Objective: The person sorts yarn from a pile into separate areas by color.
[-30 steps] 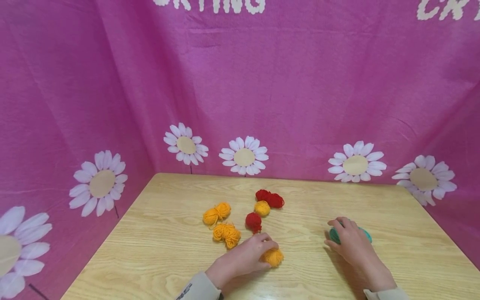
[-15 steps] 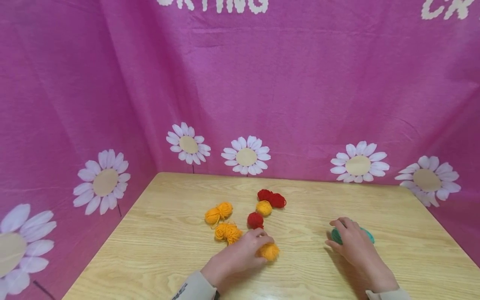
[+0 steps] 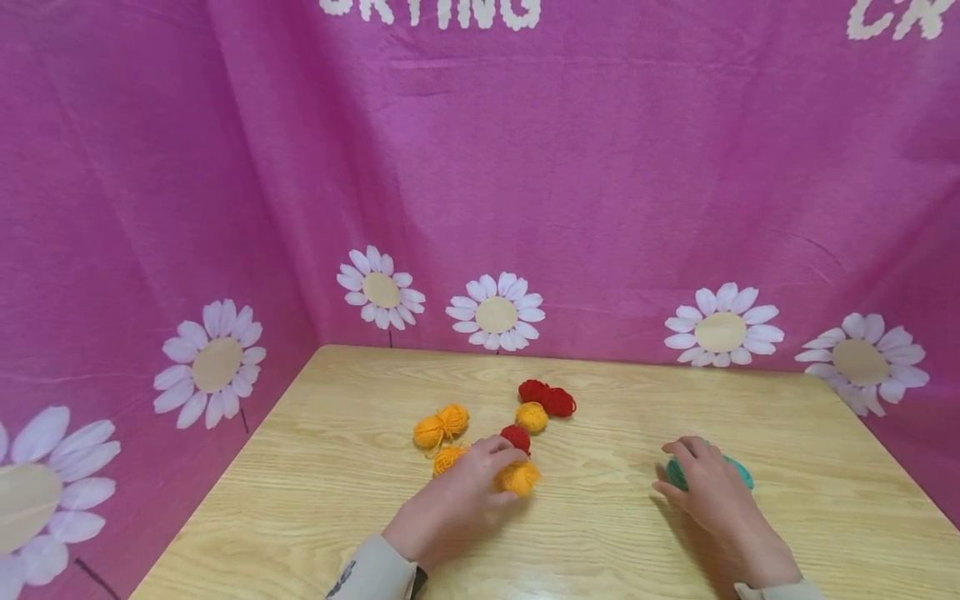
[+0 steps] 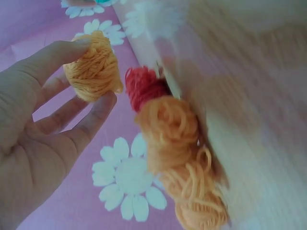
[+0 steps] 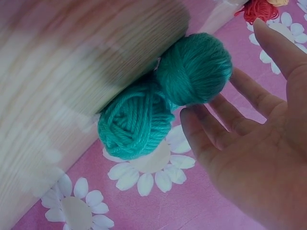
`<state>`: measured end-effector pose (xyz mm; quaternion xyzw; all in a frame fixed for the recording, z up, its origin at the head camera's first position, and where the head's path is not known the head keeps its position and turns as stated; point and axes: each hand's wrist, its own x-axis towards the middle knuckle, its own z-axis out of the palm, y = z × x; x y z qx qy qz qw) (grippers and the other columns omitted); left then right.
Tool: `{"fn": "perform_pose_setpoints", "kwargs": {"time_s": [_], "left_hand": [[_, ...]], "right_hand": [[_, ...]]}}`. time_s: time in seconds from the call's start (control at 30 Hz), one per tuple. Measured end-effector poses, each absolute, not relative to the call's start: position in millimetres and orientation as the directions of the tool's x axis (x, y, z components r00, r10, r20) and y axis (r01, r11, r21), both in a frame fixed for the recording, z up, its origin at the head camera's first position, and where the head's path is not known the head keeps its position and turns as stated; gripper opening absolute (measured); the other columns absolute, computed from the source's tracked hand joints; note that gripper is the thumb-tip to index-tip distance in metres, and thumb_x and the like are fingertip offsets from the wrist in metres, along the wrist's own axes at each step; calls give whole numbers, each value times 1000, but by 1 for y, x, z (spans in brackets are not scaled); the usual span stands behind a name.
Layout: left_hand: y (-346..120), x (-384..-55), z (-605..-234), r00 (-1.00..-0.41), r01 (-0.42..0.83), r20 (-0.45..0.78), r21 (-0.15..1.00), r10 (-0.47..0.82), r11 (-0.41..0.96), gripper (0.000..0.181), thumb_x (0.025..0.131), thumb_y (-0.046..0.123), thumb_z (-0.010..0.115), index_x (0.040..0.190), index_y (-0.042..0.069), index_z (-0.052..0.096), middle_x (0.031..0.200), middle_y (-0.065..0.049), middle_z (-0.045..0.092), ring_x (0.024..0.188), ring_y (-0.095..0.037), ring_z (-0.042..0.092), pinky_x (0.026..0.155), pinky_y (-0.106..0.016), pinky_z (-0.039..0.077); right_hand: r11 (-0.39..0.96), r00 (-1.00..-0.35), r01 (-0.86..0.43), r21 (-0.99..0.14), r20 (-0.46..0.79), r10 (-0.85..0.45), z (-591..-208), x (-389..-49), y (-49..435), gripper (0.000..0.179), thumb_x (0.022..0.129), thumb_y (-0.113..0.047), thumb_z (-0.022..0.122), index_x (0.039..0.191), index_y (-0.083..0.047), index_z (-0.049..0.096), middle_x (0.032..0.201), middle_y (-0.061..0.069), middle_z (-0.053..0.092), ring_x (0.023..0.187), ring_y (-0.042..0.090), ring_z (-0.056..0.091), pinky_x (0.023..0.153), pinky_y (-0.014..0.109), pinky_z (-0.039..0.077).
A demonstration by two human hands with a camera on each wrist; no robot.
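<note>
My left hand (image 3: 461, 487) pinches a small orange-yellow yarn ball (image 3: 520, 477) between thumb and fingers. In the left wrist view that yarn ball (image 4: 93, 69) appears raised beside a red yarn ball and orange yarn. Just beyond the hand is the red yarn ball (image 3: 516, 437), while an orange yarn bundle (image 3: 448, 460) is partly hidden behind it. On the right, my right hand (image 3: 712, 496) is over green yarn (image 3: 738, 472). Its fingers are loosely extended in the right wrist view, fingertips right at one of two rounded green yarn lobes (image 5: 194, 69).
Another orange yarn bundle (image 3: 441, 427) lies at the left of the group. Toward the back are a yellow yarn ball (image 3: 532, 417) and a red yarn bundle (image 3: 547, 399). A pink cloth (image 3: 585, 183) with printed daisies encloses the wooden table (image 3: 600, 550).
My left hand has carried the orange-yellow yarn ball away from me and slightly left, toward the red ball, covering more of the orange bundle. My right hand stays at the green yarn.
</note>
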<state>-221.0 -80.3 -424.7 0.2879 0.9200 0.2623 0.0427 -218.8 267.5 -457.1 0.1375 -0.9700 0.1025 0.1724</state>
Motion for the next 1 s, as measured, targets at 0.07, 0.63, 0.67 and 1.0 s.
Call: {"fn": "perform_pose_setpoints", "kwargs": {"time_s": [0.07, 0.63, 0.67, 1.0], "left_hand": [[-86, -223, -423, -839, 498, 79, 510, 539, 701, 42, 92, 32, 68, 133, 31, 56, 135, 8, 53, 123, -13, 50, 103, -30, 52], [-136, -236, -421, -857, 513, 243, 481, 453, 711, 44, 86, 16, 75, 128, 10, 60, 123, -6, 57, 113, -22, 56, 100, -39, 53], [-138, -237, -422, -855, 518, 259, 477, 450, 710, 44, 86, 15, 75, 127, 9, 61, 123, -6, 58, 113, -22, 57, 100, -39, 53], [-152, -237, -425, -873, 485, 312, 478, 375, 732, 44, 83, 11, 77, 125, 7, 62, 119, -9, 59, 108, -24, 57, 94, -40, 55]], "right_hand": [[942, -904, -300, -153, 362, -229, -458, -218, 267, 49, 78, -30, 81, 113, 0, 62, 114, 23, 59, 101, 41, 58, 82, 55, 53], [945, -915, -280, -168, 343, -210, -456, -218, 267, 50, 79, -29, 80, 114, 1, 61, 122, 30, 54, 107, 49, 55, 83, 61, 51], [946, -916, -279, -166, 341, -211, -456, -218, 267, 50, 79, -29, 80, 114, 1, 61, 122, 30, 54, 106, 49, 55, 82, 61, 51], [947, -908, -281, -159, 364, -208, -457, -219, 268, 51, 79, -30, 80, 114, -1, 60, 124, 31, 53, 110, 50, 53, 85, 64, 49]]}}
